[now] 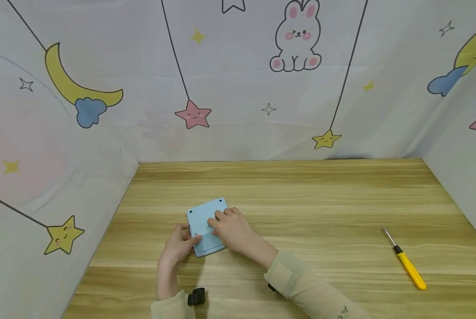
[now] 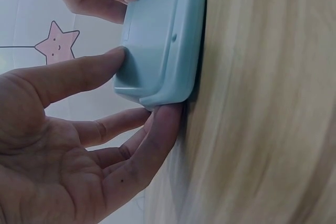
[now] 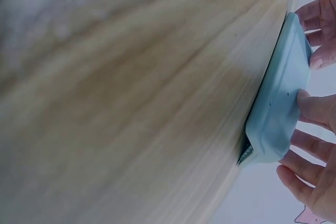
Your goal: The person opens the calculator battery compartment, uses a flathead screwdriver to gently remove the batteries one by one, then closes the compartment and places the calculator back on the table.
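Observation:
A light-blue plastic calculator-like device lies with its back upward on the wooden table, small dark dots near its corners. My left hand grips its near left side, thumb on the back and fingers at the edge. In the left wrist view, the left fingers reach low along the device's side, close to the tabletop. Over its right part, my right hand has curled fingers, one digit touching the middle of the back. The right wrist view shows the right thumb against the device. Its underside is hidden.
A screwdriver with a yellow handle lies on the table at the right, its metal tip pointing away. White cloth printed with stars, a moon and a rabbit stands behind and along both sides.

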Motion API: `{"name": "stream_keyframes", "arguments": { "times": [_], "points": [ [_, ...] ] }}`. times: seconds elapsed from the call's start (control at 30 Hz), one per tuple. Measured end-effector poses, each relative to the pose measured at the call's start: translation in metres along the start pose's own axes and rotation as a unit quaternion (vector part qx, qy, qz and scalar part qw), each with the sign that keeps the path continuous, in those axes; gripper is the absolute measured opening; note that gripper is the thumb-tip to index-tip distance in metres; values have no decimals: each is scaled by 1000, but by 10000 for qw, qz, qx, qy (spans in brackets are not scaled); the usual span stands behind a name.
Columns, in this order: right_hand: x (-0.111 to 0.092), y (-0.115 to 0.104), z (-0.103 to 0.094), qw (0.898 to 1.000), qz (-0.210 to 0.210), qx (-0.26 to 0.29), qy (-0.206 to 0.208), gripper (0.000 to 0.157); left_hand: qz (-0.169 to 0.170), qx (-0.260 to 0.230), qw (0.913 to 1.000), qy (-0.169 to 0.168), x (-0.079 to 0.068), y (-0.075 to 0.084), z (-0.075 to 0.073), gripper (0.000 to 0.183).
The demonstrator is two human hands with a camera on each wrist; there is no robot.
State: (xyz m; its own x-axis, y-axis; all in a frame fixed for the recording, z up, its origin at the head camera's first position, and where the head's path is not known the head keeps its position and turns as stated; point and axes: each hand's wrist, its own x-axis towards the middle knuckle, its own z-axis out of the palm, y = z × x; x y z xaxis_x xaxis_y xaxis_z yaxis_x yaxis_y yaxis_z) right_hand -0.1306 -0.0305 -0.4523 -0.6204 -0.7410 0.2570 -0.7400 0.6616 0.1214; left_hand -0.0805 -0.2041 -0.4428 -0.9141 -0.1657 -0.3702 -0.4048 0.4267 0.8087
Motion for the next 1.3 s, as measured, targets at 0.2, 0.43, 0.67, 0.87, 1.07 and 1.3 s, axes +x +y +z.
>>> {"name": "stream_keyframes", "arguments": {
  "times": [0.2,0.43,0.67,0.87,1.07,1.3],
  "points": [
    [0,1,3,10000,-11,5,48,24,5,-110,9999,-8,0,1,0,51],
    [0,2,1,10000,-6,68,-8,26,-55,-65,10000,-33,0,1,0,51],
    [2,3,0,9999,19,123,-49,28,-35,-90,9999,-88,2,1,-2,52],
    [2,3,-1,9993,147,254,-232,28,5,-114,9999,-110,4,1,-3,53],
    [2,3,-2,9983,227,438,-321,28,9,-82,9999,-121,4,2,-3,53],
    [2,2,0,9966,325,748,-149,23,23,-138,9998,-115,3,1,-3,53]
  ]
}}
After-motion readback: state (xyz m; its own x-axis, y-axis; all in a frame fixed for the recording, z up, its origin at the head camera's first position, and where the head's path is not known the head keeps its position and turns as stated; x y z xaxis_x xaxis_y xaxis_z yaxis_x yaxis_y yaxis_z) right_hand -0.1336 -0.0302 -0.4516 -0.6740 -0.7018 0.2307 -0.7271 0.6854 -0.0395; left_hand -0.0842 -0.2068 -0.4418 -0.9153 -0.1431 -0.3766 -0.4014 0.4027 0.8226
